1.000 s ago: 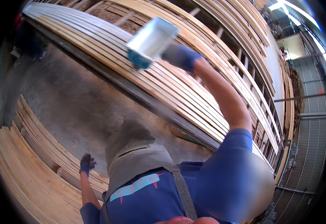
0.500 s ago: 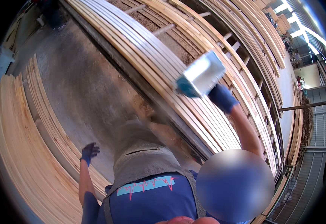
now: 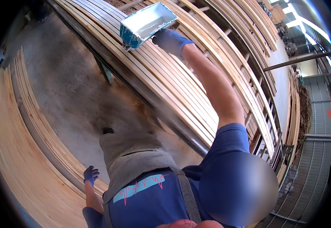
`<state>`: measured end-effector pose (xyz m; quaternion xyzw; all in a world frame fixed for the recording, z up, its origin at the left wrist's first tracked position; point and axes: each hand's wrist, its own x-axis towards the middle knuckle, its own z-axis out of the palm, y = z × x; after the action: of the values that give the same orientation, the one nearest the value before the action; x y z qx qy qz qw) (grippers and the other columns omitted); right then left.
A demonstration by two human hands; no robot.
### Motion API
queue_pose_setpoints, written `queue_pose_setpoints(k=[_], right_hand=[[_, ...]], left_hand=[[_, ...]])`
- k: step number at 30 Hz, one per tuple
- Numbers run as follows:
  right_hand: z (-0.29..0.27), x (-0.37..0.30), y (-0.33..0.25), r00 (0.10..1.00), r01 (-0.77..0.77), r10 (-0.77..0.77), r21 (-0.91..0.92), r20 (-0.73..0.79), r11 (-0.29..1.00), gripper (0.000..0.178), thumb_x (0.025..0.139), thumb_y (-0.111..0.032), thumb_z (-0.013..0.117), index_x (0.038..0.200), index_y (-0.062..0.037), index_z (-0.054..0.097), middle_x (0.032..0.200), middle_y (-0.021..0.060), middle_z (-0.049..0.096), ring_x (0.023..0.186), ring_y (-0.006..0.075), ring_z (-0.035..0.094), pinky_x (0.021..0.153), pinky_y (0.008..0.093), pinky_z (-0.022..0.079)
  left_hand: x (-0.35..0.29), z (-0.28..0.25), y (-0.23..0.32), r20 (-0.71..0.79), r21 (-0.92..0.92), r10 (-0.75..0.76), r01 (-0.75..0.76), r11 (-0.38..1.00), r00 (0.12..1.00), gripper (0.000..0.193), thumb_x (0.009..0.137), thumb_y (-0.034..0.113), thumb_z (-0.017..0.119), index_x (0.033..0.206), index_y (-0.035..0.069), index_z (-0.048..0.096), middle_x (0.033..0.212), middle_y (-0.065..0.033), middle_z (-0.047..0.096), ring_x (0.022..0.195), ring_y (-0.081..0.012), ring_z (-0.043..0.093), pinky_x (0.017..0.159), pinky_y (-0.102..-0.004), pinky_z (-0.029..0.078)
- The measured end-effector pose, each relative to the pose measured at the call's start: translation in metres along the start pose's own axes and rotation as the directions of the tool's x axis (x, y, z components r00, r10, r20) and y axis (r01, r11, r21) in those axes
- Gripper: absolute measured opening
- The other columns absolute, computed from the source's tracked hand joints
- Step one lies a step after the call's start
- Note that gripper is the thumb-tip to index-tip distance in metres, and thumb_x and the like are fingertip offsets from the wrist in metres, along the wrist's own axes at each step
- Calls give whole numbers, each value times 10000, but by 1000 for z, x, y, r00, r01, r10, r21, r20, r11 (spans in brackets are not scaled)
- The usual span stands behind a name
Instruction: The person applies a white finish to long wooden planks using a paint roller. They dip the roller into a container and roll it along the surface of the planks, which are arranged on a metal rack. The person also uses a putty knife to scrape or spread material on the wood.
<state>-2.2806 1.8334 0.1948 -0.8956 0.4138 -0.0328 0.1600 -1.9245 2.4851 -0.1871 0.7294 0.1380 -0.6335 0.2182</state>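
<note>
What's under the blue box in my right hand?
Pale wooden strips run beneath the blue box that your right hand holds. The stretch directly below and the box's underside are covered, so contact can't be told.

Timber fills a woodworking workshop, apparently housed in an industrial shed. Long pale strips [image 3: 173,76] lie side by side along a dark-edged surface [image 3: 142,92], running far beyond arm's reach, while more lengths of lumber [image 3: 245,24] line up behind them. At left, wide boards [image 3: 25,152] and narrower battens [image 3: 46,127] sit low beside a worn, stained bare floor [image 3: 65,72]. Ribbed metal sheeting [image 3: 319,114] crossed by horizontal rails walls the right side, and bright bands of daylight [image 3: 310,34] break the roof above. The person standing amid the wood wears a dusty gray apron [image 3: 135,152] with shoulder straps over a blue shirt [image 3: 146,211].
</note>
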Motion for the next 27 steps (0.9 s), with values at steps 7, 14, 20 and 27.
queue_pose_setpoints(k=[7, 14, 20, 27], right_hand=[[-15, -328, 75, 995, -29, 29, 2, 93, 1000, 241, 980, -223, 497, 1118, -51, 593, 1029, 206, 685, 954, 341, 678, 877, 450, 556], [8, -695, 160, 979, -203, 205, 106, -4, 973, 282, 906, -203, 602, 1162, -94, 644, 1082, 189, 678, 1026, 358, 643, 911, 418, 505], [-21, -770, 190, 979, -161, 144, 114, 145, 980, 254, 960, -226, 566, 1163, -105, 660, 1153, 148, 675, 1082, 297, 634, 956, 409, 492], [-2, -820, 208, 996, -78, 79, 19, -47, 997, 325, 912, -297, 555, 1086, -45, 663, 1046, 227, 680, 976, 407, 645, 871, 463, 509]], left_hand=[[-67, 138, -150, 49, 98, 120, -124, 987, 992, 509, 944, 476, 494, 1349, 167, 503, 1183, -113, 663, 951, -242, 658, 859, -410, 464], [-68, 235, -284, 91, -136, 249, -236, 962, 964, 420, 966, 469, 470, 1298, 224, 547, 1079, -81, 708, 804, -221, 682, 745, -387, 499], [-100, 329, -513, 169, 175, 33, -62, 983, 985, 336, 949, 401, 528, 1200, 184, 580, 1018, -79, 719, 779, -224, 674, 682, -381, 488], [-112, 366, -686, 52, 61, 161, -164, 985, 986, 398, 926, 494, 511, 1266, 294, 568, 1078, -48, 705, 835, -215, 663, 779, -413, 451]])
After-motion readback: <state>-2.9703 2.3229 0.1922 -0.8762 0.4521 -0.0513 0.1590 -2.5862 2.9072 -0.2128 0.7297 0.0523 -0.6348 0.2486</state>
